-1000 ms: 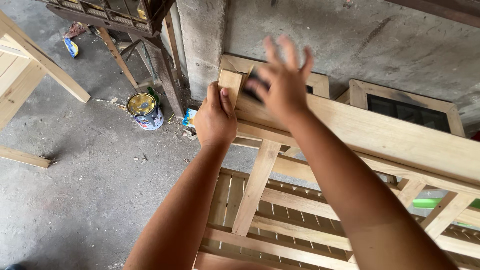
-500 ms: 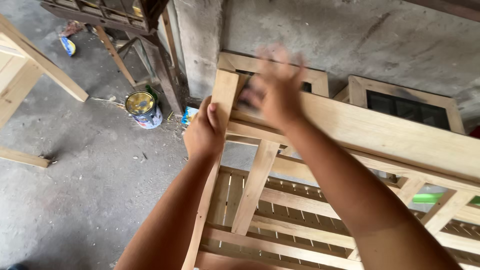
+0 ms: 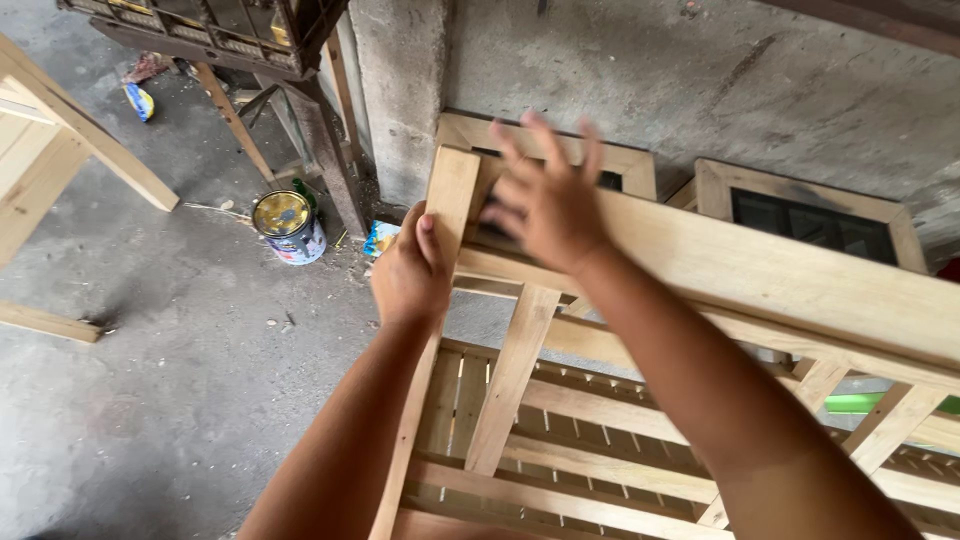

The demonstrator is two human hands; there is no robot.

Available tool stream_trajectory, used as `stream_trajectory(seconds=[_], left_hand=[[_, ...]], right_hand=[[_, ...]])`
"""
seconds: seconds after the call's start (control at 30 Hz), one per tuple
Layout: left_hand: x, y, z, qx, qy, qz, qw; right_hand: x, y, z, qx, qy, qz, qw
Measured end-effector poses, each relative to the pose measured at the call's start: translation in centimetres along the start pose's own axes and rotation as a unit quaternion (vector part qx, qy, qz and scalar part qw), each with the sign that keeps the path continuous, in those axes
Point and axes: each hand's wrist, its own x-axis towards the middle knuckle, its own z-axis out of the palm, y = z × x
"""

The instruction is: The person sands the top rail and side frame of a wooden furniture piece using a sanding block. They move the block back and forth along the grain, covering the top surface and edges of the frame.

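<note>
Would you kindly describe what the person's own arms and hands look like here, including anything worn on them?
Both forearms are bare, with no sleeves in view. The left hand and right hand wear no gloves, rings, watch or bands that show. The right hand is slightly motion-blurred at the fingers.

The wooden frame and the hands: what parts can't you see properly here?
Head view:
- Dark thing under the right hand: hidden by its blurred fingers.
- Wooden frame: cut off at the right and bottom edges.
- Tin can: label too small.
- Left hand: palm hidden behind its back.
</note>
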Motion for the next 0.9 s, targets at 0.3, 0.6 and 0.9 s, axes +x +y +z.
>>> stream_trajectory(seconds=[0.3,0.6,0.9], left_hand=[[0.0,0.0,0.3,-0.006,0.010,0.007,1.000],[0.2,0.1,0.2,0.003,0.001,-0.008,1.000],[0.3,-0.2,0.2,-0.021,0.006,0.000,1.000]], right_hand=[[-0.5,0.0,0.7,-0.022,-0.006,-0.004,1.000],[-1.4,-0.1,1.3,-0.028,0.017,0.003,0.999],[-4.8,3.2,-1.5,-0.044,0.000,-0.019,0.999]])
